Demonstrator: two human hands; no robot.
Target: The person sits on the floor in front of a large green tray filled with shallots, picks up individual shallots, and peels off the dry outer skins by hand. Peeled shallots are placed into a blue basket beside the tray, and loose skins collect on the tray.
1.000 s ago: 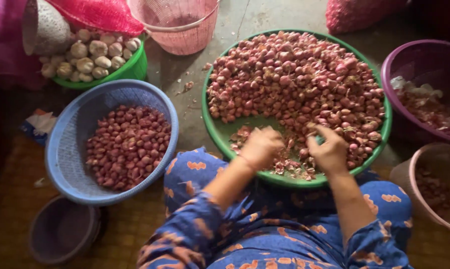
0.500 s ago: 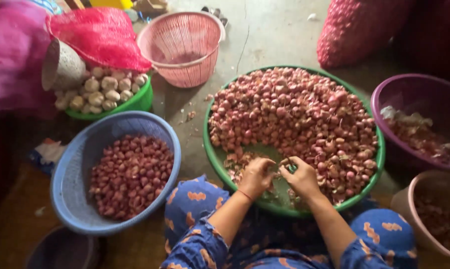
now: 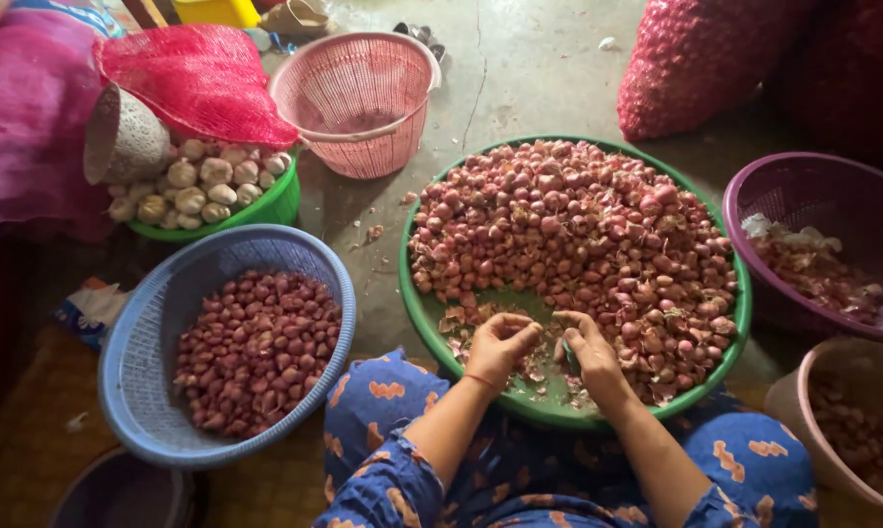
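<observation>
Shallots [image 3: 598, 235] heap my green tray [image 3: 424, 313], mostly unpeeled; the blue basket [image 3: 158, 323] beside it looks half-filled with cleaned ones. My left hand [image 3: 500, 344] and right hand [image 3: 590, 354] meet, fingers pinching one bulb at the tray's near edge.

Small red shallots [image 3: 598, 235] heaped in a round green tray [image 3: 417, 303], papery skins loose.
</observation>
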